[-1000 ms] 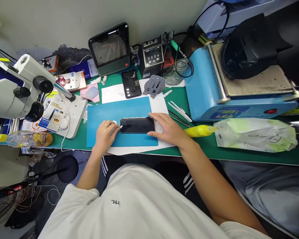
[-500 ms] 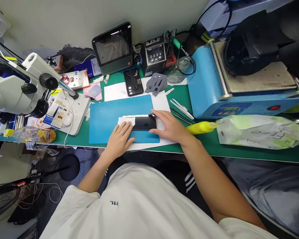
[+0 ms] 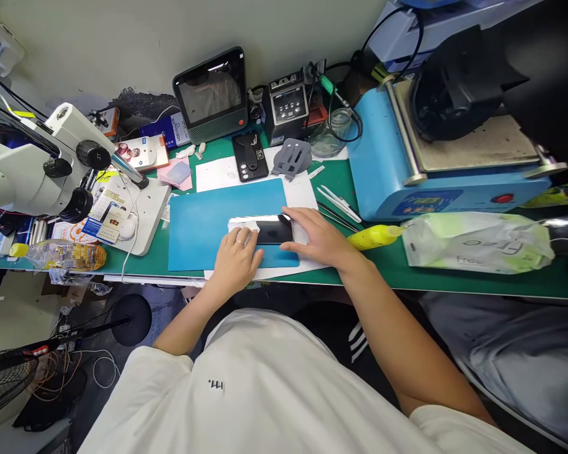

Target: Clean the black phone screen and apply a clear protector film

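A smartphone (image 3: 275, 231) with a dark, glossy screen lies flat on the blue mat (image 3: 199, 217). My left hand (image 3: 236, 257), with a ring on one finger, presses a white wipe (image 3: 252, 226) onto the phone's left part, its fingers bent and close together. Most of the wipe is hidden under those fingers. My right hand (image 3: 315, 238) grips the phone's right end, thumb on the near edge and fingers on the far edge. White paper (image 3: 307, 189) shows from under the mat.
Tweezers (image 3: 338, 205) and a yellow bottle (image 3: 375, 237) lie right of my right hand, by a wipes packet (image 3: 476, 243) and a blue heating machine (image 3: 383, 151). Behind the mat are a black phone case (image 3: 250, 156) and a grey holder (image 3: 291, 157). A microscope (image 3: 52, 164) stands left.
My left hand has slid right along the phone with the wipe, its fingers now more bent. More of the phone's left end shows. My right hand keeps its grip; the view has shifted slightly.
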The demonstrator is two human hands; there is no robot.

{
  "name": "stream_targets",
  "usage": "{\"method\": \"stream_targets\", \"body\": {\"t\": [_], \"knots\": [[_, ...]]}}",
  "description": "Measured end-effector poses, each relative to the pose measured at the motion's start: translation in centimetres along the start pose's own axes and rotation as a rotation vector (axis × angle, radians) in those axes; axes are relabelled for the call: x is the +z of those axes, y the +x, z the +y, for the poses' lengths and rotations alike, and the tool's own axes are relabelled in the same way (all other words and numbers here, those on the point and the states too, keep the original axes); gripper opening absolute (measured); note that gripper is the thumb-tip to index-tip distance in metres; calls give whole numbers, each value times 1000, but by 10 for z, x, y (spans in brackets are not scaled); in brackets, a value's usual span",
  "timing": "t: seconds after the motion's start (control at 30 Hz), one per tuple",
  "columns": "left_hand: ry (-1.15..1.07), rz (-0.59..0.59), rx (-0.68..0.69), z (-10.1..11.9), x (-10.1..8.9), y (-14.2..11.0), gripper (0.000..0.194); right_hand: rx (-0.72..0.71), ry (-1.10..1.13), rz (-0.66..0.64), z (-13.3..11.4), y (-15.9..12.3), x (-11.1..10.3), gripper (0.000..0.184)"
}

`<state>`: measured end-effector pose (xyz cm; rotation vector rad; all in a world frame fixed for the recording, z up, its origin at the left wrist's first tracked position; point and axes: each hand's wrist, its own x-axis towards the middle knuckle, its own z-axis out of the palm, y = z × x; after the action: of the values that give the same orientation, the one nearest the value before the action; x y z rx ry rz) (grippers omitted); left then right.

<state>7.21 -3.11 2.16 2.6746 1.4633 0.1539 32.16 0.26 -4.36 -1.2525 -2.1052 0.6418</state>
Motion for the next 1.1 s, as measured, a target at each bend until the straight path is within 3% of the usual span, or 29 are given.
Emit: {"method": "stream_targets", "body": {"t": [0.27, 0.57, 0.83, 1.1], "knots": [[92, -26, -51, -14, -9, -12, 44, 37, 24, -17, -3, 2, -2, 93], [58, -66, 3, 12, 2, 3, 47, 14, 19, 3, -3, 0, 0, 91], [125, -30, -94, -14, -7, -8, 49, 58, 21, -38, -5, 0, -4, 91], [69, -60, 30, 24, 7, 10, 52, 8, 33, 0, -1, 0, -1, 93]]}}
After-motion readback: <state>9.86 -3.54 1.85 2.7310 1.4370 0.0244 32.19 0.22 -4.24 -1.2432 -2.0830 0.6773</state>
